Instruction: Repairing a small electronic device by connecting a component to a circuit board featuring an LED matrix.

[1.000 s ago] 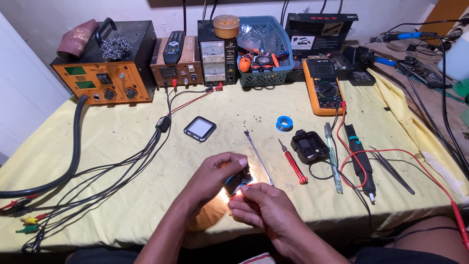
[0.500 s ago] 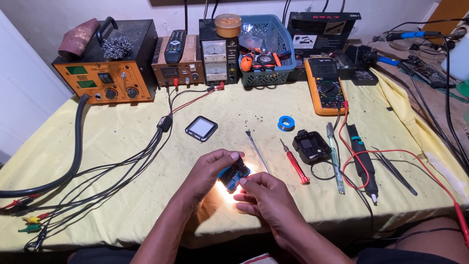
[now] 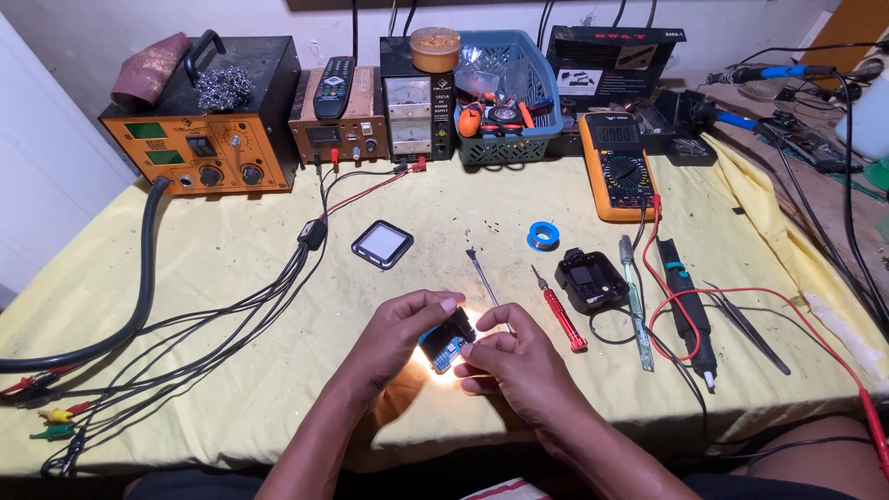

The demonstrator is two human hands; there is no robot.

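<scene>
Both my hands meet over the front middle of the yellow-covered table (image 3: pixel 231 278). My left hand (image 3: pixel 396 335) and my right hand (image 3: pixel 511 363) together grip a small blue circuit board with a black part (image 3: pixel 446 344), tilted between the fingers. A bright light glows just under it. A thin metal tool (image 3: pixel 483 278) lies right behind my hands, and a red-handled screwdriver (image 3: pixel 561 311) lies to its right.
Around lie a small square screen (image 3: pixel 381 244), a blue solder reel (image 3: pixel 543 235), a black casing (image 3: pixel 591 280), a soldering iron (image 3: pixel 687 311), tweezers (image 3: pixel 748 318) and an orange multimeter (image 3: pixel 617 165). Bench instruments (image 3: pixel 215 139) and a blue basket (image 3: pixel 506 93) line the back. Cables (image 3: pixel 222 315) cross the left.
My hands have shifted slightly and turned the small board between them; it stays gripped in both. Nothing else on the table has moved.
</scene>
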